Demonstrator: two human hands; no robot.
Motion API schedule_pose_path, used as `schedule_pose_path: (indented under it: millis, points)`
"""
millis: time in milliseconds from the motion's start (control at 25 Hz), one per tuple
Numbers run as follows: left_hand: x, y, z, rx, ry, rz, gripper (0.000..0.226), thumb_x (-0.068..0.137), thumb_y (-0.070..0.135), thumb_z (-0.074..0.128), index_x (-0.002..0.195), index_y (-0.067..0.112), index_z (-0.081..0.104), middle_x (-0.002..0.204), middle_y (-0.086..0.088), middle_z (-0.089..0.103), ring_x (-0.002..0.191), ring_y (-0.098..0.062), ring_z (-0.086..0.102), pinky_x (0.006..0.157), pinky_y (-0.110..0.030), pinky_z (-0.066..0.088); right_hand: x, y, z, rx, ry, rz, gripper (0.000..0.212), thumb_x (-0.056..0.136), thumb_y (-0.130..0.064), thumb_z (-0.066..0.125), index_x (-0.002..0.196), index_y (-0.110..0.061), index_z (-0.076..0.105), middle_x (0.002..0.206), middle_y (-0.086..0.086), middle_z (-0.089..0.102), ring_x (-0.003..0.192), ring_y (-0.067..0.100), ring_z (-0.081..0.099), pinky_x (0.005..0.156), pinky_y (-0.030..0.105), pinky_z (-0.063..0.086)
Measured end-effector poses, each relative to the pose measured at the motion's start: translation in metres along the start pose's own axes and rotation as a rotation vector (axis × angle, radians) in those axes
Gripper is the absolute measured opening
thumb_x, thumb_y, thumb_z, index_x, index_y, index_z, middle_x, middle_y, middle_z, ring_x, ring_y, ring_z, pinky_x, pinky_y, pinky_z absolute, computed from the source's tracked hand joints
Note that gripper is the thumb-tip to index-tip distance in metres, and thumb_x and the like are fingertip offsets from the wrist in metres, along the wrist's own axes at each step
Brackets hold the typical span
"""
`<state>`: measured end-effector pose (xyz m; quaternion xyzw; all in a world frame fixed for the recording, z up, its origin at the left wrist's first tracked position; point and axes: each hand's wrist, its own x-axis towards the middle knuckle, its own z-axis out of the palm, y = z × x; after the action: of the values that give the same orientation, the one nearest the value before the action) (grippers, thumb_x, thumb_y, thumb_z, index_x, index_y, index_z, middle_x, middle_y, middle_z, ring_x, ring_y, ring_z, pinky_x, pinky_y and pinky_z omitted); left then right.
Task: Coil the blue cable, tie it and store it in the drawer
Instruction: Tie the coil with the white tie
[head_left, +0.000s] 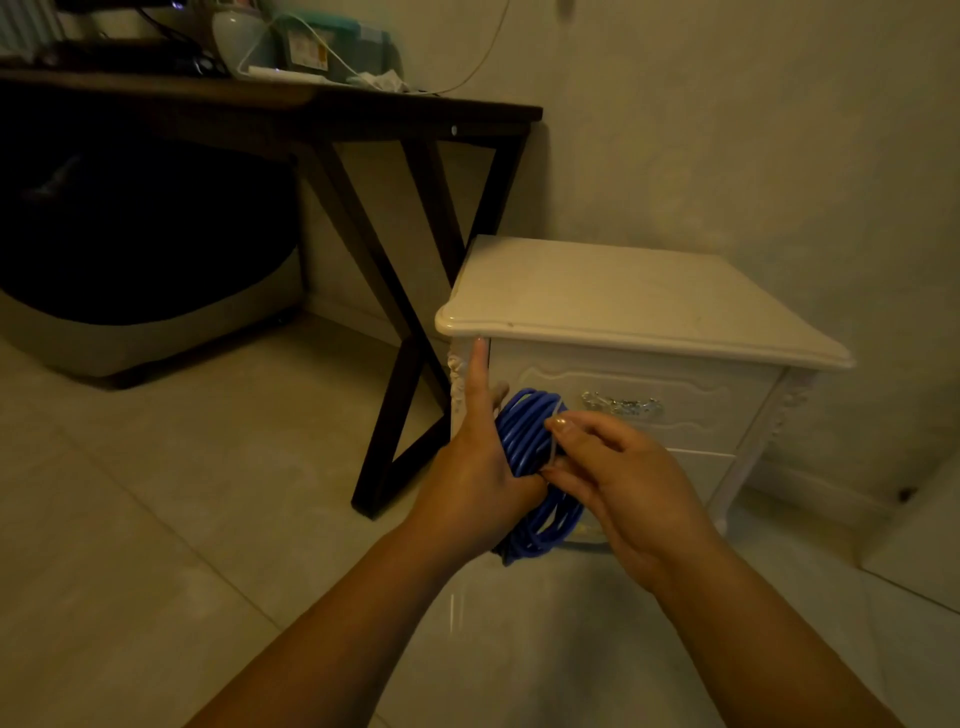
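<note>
The blue cable (524, 457), wound into a coil, hangs between both hands in front of the white nightstand (634, 312), level with its closed top drawer (675, 405). The left hand (478, 467) has its grip closed on the coil's left side, thumb pressed across the strands and index finger pointing up. The right hand (618, 467) pinches a thin pale tie (555, 447) against the coil, grip narrow. No writing is readable.
</note>
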<state>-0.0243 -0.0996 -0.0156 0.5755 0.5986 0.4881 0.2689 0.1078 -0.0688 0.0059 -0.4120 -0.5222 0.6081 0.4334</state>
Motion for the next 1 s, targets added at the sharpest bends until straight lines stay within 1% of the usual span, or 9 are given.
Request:
schedule_pose_path:
  millis: [40,120,160,240,320,440,560,760,1000]
  points:
    - [0.0,-0.002,0.001,0.005,-0.005,0.017,0.128,0.073,0.014,0.078,0.136,0.066,-0.02,0.147,0.008,0.043,0.116,-0.008,0.059,0.09,-0.036,0.055,-0.001,0.001,0.001,-0.017,0.008,-0.012,0.014,0.089,-0.019,0.062,0.095,-0.011,0.072,0.097,0.013,0.071,0.095,0.022,0.069,0.085,0.033,0.057]
    - [0.002,-0.004,0.001,-0.002,-0.006,0.018,0.125,0.073,0.01,0.077,0.144,0.056,-0.015,0.126,0.018,0.056,0.092,0.001,0.065,0.072,-0.02,0.055,0.0,0.004,0.003,-0.022,0.021,-0.021,0.015,0.09,-0.019,0.062,0.094,-0.009,0.072,0.095,0.01,0.072,0.094,0.021,0.07,0.086,0.032,0.056]
    - [0.002,-0.003,0.001,-0.003,-0.005,0.005,0.123,0.073,0.008,0.077,0.148,0.051,-0.011,0.118,0.025,0.055,0.087,0.003,0.065,0.07,-0.018,0.054,0.0,0.004,0.003,-0.005,0.027,-0.012,0.015,0.09,-0.018,0.062,0.094,-0.009,0.072,0.095,0.009,0.073,0.094,0.02,0.07,0.087,0.033,0.056]
    - [0.003,-0.002,0.0,0.002,0.004,-0.011,0.116,0.072,0.008,0.078,0.152,0.043,0.001,0.117,0.029,0.051,0.097,0.003,0.062,0.081,-0.022,0.055,0.0,0.004,0.002,0.046,0.033,0.008,0.014,0.09,-0.017,0.062,0.095,-0.009,0.072,0.096,0.008,0.073,0.093,0.019,0.07,0.088,0.036,0.055]
    - [0.002,-0.001,0.001,0.008,0.017,-0.028,0.104,0.071,0.009,0.078,0.15,0.038,0.018,0.126,0.022,0.051,0.107,-0.003,0.06,0.088,-0.028,0.055,-0.002,0.003,0.0,0.061,0.027,0.005,0.014,0.09,-0.017,0.061,0.096,-0.009,0.072,0.096,0.008,0.073,0.093,0.018,0.07,0.088,0.036,0.055]
    - [0.002,-0.002,0.002,-0.028,0.047,-0.04,0.079,0.07,0.01,0.08,0.13,0.04,0.039,0.118,0.017,0.057,0.1,0.001,0.06,0.079,-0.02,0.055,-0.005,0.0,-0.002,-0.032,0.017,-0.013,0.014,0.091,-0.02,0.06,0.097,-0.013,0.07,0.097,0.006,0.072,0.094,0.017,0.07,0.084,0.033,0.057]
    - [0.0,-0.002,0.004,-0.05,0.047,-0.013,0.073,0.072,0.013,0.082,0.122,0.045,0.038,0.107,0.024,0.056,0.094,0.011,0.059,0.073,-0.011,0.052,-0.004,-0.004,-0.003,-0.057,0.014,0.011,0.015,0.091,-0.022,0.06,0.097,-0.013,0.071,0.097,0.005,0.073,0.094,0.016,0.07,0.084,0.033,0.057]
    - [-0.005,0.0,0.006,-0.051,0.047,0.068,0.072,0.074,0.01,0.081,0.115,0.053,0.04,0.11,0.024,0.057,0.101,0.014,0.057,0.075,-0.006,0.047,-0.003,-0.011,-0.003,0.045,-0.007,0.05,0.016,0.091,-0.014,0.059,0.095,-0.005,0.072,0.093,0.012,0.074,0.089,0.022,0.072,0.084,0.038,0.056]
    - [-0.008,0.003,0.006,-0.031,0.065,0.139,0.074,0.075,0.009,0.081,0.12,0.05,0.04,0.112,0.026,0.056,0.104,0.016,0.056,0.077,-0.004,0.046,-0.004,-0.021,-0.007,0.036,-0.028,0.09,0.018,0.089,-0.006,0.058,0.097,0.006,0.068,0.095,0.02,0.072,0.088,0.026,0.071,0.082,0.036,0.058]
